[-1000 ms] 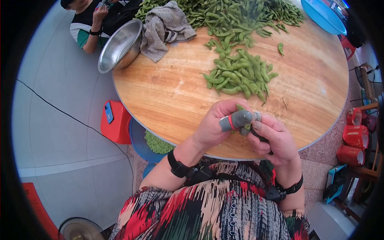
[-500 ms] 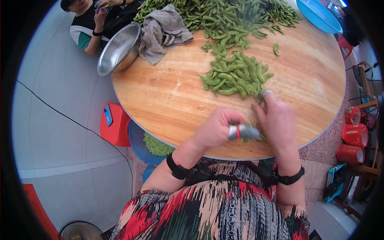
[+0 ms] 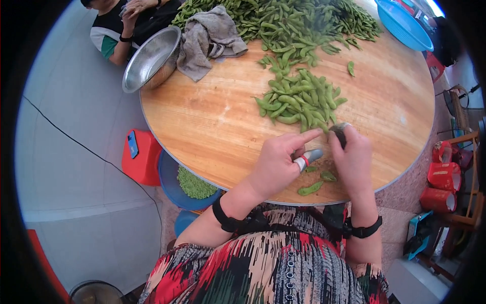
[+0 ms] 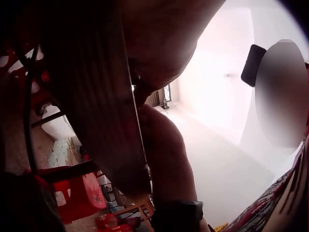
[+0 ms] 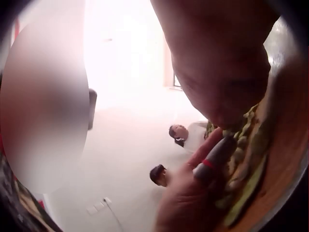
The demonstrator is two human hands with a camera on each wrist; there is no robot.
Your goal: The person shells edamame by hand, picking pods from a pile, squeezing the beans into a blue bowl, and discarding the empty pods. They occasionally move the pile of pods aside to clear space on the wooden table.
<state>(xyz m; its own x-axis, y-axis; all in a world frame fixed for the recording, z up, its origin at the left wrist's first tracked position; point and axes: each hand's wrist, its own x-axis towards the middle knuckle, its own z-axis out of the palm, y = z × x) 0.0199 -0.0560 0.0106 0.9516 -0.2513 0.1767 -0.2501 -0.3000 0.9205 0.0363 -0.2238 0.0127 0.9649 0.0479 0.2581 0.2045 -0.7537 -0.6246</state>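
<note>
On one table (image 3: 202, 131), three loose pods (image 3: 310, 189) lie near two hands (image 3: 276, 161).

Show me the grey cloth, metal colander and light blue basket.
Grey cloth (image 3: 216, 31): head view, its upper folds.
Metal colander (image 3: 148, 60): head view, its inner wall.
Light blue basket (image 3: 405, 29): head view, its side.

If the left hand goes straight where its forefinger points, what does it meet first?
The left hand would probably meet the right hand first, though depth beside the green pods is unclear.
</note>
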